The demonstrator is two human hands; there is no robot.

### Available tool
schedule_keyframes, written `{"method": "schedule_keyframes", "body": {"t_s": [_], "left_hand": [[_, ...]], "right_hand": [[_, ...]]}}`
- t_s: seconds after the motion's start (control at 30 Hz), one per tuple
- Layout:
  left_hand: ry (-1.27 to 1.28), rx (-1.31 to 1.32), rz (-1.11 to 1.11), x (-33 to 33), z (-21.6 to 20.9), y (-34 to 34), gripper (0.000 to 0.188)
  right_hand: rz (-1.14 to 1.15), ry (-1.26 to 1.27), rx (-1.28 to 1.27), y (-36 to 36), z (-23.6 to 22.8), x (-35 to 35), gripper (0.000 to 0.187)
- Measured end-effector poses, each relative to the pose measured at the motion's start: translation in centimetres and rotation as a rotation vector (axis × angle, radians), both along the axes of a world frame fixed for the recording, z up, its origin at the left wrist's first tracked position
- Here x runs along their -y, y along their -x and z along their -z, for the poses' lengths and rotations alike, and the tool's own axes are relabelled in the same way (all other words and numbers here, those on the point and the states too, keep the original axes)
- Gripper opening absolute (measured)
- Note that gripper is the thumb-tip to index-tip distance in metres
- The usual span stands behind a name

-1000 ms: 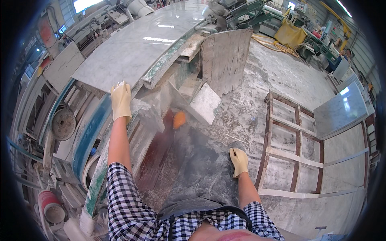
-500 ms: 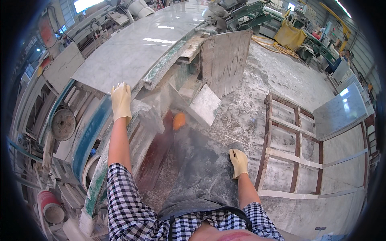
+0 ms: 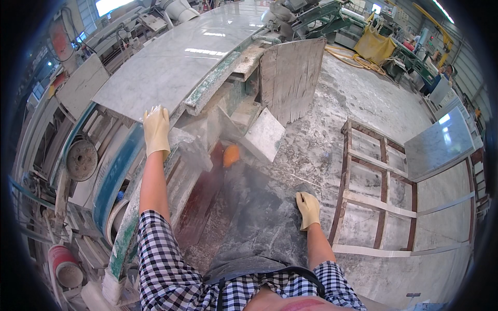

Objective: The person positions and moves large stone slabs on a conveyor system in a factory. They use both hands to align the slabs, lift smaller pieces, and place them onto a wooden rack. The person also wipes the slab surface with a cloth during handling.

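A long, pale grey marble slab [image 3: 171, 72] with a polished top lies on a machine bed at the upper left. My left hand [image 3: 156, 129], in a cream rubber glove, grips its near corner, fingers together over the edge and the arm stretched out. The hand's underside is hidden. My right hand [image 3: 308, 208], gloved alike, hangs low beside my dusty dark apron [image 3: 254, 223]. Its fingers are curled in, and nothing shows in them. Under the slab's side runs a worn green and white beam [image 3: 212, 85].
Blue curved framing [image 3: 122, 179] and a round pulley [image 3: 82, 159] are on the left. A wooden board [image 3: 290, 78] and a tilted white stone piece [image 3: 263, 136] stand beside the bed. On the right is a slatted frame [image 3: 381, 205] with another slab [image 3: 438, 142]. A yellow hose [image 3: 358, 59] lies farther off.
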State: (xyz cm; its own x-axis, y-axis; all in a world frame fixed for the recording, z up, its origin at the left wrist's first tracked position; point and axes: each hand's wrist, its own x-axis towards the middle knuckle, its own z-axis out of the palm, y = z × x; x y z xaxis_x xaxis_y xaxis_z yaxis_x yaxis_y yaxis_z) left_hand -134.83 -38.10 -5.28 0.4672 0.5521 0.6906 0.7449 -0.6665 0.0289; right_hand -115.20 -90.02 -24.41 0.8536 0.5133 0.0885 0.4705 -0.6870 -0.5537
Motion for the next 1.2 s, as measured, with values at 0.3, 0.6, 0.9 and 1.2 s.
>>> {"method": "schedule_keyframes", "body": {"t_s": [0.3, 0.6, 0.9, 1.2], "left_hand": [[-0.012, -0.006, -0.006, 0.1, 0.0, 0.0, 0.035], [-0.008, -0.003, 0.003, 0.2, -0.2, 0.0, 0.033], [0.012, -0.007, 0.033, 0.6, -0.7, 0.2, 0.036], [-0.043, -0.136, 0.078, 1.6, -0.8, 1.4, 0.034]], "right_hand": [[0.000, 0.012, 0.001, 0.1, -0.3, 0.0, 0.040], [0.006, 0.004, 0.021, 0.0, 0.1, 0.0, 0.034], [0.004, 0.016, -0.019, 0.3, -0.8, 0.0, 0.039], [-0.076, 0.018, 0.054, 0.3, -0.4, 0.0, 0.040]]}}
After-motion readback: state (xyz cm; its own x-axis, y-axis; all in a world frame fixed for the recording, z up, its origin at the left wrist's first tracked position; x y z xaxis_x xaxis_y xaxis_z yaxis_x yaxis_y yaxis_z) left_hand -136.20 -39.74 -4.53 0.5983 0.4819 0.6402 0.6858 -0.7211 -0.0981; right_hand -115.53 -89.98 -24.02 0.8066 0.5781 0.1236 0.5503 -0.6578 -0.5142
